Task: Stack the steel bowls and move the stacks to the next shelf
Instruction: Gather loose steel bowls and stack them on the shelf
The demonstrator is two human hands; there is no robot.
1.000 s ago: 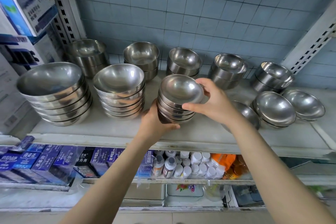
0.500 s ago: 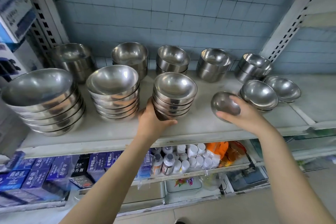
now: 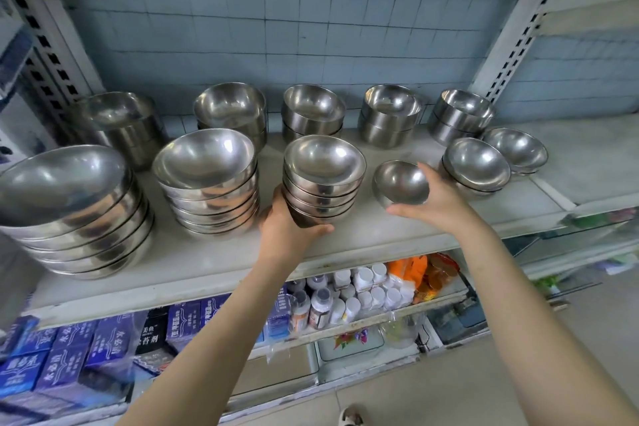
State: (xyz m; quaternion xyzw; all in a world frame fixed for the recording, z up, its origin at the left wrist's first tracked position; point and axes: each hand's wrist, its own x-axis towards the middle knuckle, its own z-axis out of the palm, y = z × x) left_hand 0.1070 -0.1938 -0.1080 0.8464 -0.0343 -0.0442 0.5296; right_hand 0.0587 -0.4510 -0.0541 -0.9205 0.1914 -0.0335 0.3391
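A stack of several small steel bowls stands near the middle of the white shelf. My left hand cups its base from the front left. My right hand grips a single small steel bowl, tilted and held just above the shelf to the right of that stack. Further right sits a short stack of small bowls and another bowl behind it. The neighbouring shelf to the right holds nothing I can see.
Two tall stacks of larger bowls fill the left front. Short stacks of straight-sided bowls line the tiled back wall. A slotted upright post divides the two shelves. Blue boxes and white bottles fill the shelf below.
My right hand left the top of the middle stack, reached right and picked up a single bowl, now lifted and tilted. My left hand stayed on the stack's base.
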